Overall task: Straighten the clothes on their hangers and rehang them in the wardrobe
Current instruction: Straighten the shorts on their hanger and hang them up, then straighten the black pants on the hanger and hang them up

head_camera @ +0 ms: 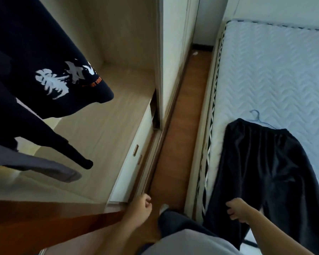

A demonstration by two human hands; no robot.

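Over on the far left we've got the open wardrobe [107, 115], and hanging inside it is a navy shirt [35, 57] with white lettering and a thin orange line of print. Below that, a black sleeve [50, 140] juts out, and under it a grey garment [44, 168] hangs lowest of all. Moving right along the near edge, our left hand [139, 207] sits just beside the wardrobe's bottom corner, fingers curled into a loose fist with nothing in it. Past the strip of wooden floor [184, 115] between wardrobe and bed, our right hand [237, 210] has its fingers curled over the near hem of the black trousers [261, 166]; whether it truly pinches the cloth, we cannot tell. Those trousers lie spread on the quilted mattress [276, 70], waistband at the far end on a pale blue hanger [256, 115] whose hook pokes out beyond it.
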